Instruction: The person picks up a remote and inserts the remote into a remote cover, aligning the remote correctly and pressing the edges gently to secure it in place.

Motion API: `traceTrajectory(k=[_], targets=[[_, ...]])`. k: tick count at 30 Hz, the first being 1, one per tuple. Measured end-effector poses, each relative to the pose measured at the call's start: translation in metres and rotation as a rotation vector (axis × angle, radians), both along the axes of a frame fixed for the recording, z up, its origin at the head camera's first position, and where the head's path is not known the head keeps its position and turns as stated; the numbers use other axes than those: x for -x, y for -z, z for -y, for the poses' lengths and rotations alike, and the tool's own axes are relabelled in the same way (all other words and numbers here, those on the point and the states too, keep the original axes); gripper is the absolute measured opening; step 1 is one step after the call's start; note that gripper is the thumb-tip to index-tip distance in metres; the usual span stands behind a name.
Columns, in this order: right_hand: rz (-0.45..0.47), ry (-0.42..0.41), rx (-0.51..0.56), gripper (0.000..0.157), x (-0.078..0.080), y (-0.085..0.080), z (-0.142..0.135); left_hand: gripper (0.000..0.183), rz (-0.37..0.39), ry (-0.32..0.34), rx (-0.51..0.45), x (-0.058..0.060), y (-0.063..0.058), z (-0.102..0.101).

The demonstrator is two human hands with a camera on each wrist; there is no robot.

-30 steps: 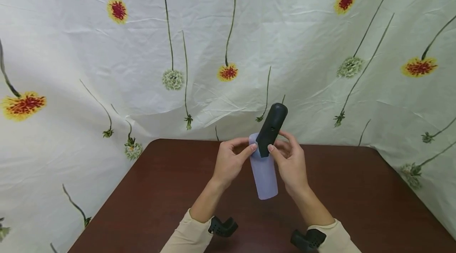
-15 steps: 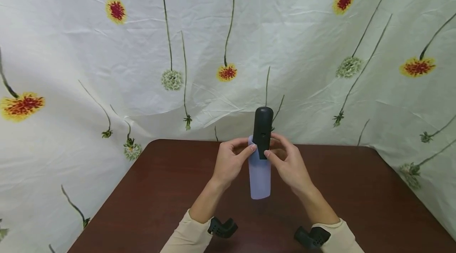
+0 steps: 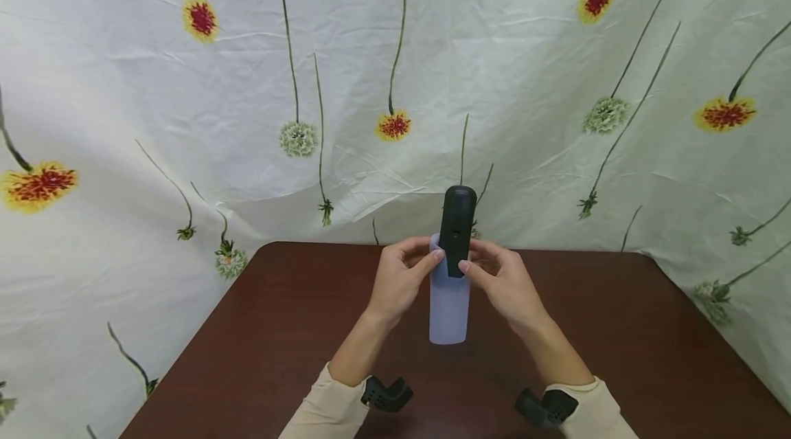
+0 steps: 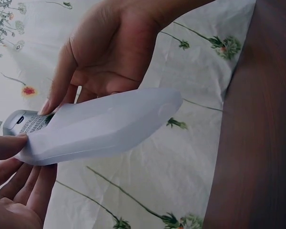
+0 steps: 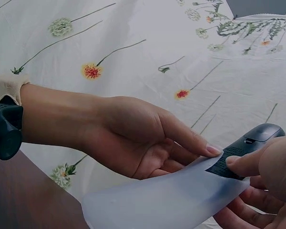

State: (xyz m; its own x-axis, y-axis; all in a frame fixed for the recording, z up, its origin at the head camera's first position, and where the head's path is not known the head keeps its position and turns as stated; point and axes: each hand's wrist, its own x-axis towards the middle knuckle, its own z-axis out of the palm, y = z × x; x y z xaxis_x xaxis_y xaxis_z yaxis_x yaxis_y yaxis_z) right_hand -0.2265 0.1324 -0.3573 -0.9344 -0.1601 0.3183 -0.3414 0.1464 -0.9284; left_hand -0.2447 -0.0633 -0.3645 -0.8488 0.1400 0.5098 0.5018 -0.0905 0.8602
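The work in hand looks like the fitting stage between a black remote control (image 3: 459,216) and a lavender sleeve (image 3: 449,312), with the remote control only partly inside. Both are held together above the bench (image 3: 296,356), the sleeve's closed end pointing down and the remote control's rounded end standing up out of the mouth. A low cutaway in the sleeve bares more of the remote control's face.

The person's left grip (image 3: 400,281) pinches the sleeve's rim, thumb in front and fingers behind. The right grip (image 3: 503,281) grasps the other side, its thumb lying over the edge onto the remote control and its fingers behind the sleeve.

These views alone do not settle whether the remote control is going in or out. If in, the next move probably calls for stretching the rim evenly while pressing straight down; if out, for steadying the sleeve while drawing the remote control upward.
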Motion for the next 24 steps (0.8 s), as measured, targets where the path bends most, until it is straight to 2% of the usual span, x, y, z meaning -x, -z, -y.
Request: traceTrajectory(k=[13, 20, 24], targets=[[-0.029, -0.002, -0.021, 0.038, -0.002, 0.000, -0.007, 0.022, -0.039, 0.055, 0.104, 0.000, 0.002, 0.001], [-0.162, 0.009, -0.093, 0.030, -0.002, -0.002, -0.011, 0.024, -0.067, 0.075, 0.129, -0.001, -0.001, 0.003], [-0.255, 0.016, -0.137, 0.033, -0.002, -0.001, -0.012, 0.023, -0.080, 0.102, 0.130, -0.003, -0.002, 0.007]])
